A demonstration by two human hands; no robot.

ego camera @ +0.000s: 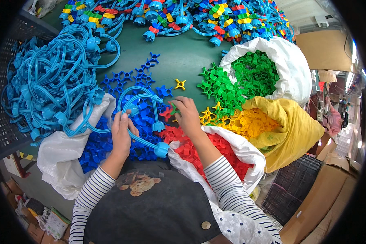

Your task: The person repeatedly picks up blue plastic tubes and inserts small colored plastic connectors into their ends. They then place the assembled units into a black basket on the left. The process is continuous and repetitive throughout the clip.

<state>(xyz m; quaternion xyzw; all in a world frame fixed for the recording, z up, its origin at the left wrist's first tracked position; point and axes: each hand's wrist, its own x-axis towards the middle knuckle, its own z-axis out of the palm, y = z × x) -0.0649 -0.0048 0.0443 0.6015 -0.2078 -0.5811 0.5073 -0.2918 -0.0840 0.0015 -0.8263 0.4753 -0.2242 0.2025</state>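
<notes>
My left hand (121, 131) grips light-blue plastic tubing (137, 99), which bends in loops and ends in scalloped, flower-shaped cups (162, 149). Between the fingertips of my right hand (186, 114) is a small green plastic connector (173, 109). A red connector (166, 114) lies right against it; whether the fingers hold that one too, I cannot tell. Beneath my hands, dark-blue connectors (140, 119) fill an open white sack (59, 164) and spill onto the green tabletop (170, 50). Below my right wrist, red connectors (190, 151) fill another white sack (251, 175).
Tangled light-blue tubing (58, 73) heaps up in a dark perforated crate (0, 122) at left. To the right stand a white sack (296, 67) of green connectors (254, 74) and a yellow sack (296, 134) of yellow ones (253, 122). Assembled multicoloured pieces (170, 16) line the far side.
</notes>
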